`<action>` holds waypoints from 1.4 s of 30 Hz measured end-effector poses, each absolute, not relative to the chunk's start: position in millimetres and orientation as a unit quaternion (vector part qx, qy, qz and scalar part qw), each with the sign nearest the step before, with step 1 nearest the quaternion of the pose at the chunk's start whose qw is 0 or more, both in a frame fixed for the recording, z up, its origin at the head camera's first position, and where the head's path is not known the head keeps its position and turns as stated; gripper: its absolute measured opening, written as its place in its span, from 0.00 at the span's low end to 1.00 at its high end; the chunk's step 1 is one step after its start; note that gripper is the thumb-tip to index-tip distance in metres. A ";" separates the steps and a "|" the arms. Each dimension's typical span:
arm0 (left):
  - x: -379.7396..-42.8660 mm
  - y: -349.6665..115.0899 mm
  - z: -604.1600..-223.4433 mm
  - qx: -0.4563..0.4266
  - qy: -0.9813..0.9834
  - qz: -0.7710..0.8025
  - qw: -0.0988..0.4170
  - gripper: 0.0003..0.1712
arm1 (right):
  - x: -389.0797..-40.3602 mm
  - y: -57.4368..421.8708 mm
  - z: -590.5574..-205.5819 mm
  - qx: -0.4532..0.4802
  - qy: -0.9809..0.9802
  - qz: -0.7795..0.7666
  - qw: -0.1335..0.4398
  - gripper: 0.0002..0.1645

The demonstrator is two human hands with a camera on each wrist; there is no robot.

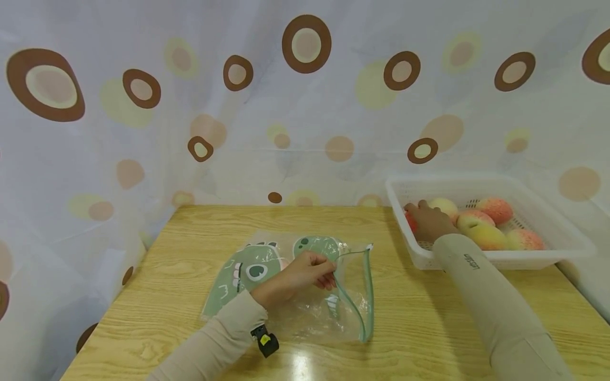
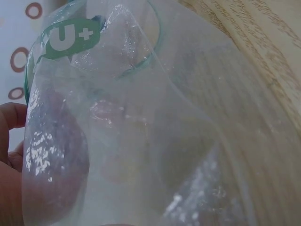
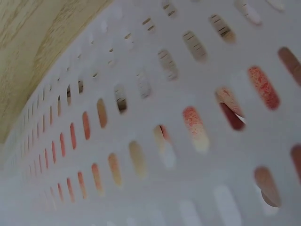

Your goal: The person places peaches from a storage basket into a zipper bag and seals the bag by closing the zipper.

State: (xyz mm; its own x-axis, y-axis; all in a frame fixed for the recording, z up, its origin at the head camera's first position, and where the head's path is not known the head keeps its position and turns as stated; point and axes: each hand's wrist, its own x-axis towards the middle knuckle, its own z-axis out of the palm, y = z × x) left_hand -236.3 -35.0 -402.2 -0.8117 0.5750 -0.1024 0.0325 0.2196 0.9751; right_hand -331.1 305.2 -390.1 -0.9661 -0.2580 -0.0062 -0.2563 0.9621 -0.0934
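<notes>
My left hand (image 1: 305, 272) pinches the rim of a clear zip bag (image 1: 310, 323) with green cartoon prints and a green zip edge. The bag lies flat on the wooden table, its mouth parted toward the right. In the left wrist view, the clear film (image 2: 127, 141) fills most of the picture, with fingers (image 2: 11, 117) at its left side. My right hand (image 1: 431, 222) reaches into the left end of a white plastic basket (image 1: 414, 259), its fingers curled over a red fruit (image 1: 411, 221) mostly hidden beneath it. Peaches (image 1: 495, 210), red and yellow, lie beside that hand.
The basket stands at the right of the wooden table (image 1: 162, 296), its slotted wall (image 3: 141, 108) filling the right wrist view. A white curtain (image 1: 267, 106) with brown rings hangs behind the table and along both sides.
</notes>
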 end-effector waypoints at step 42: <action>-234.3 -33.2 -398.3 0.201 0.749 0.587 0.233 0.18 | -294.3 309.4 -338.1 -0.176 0.970 -0.104 -0.130 0.42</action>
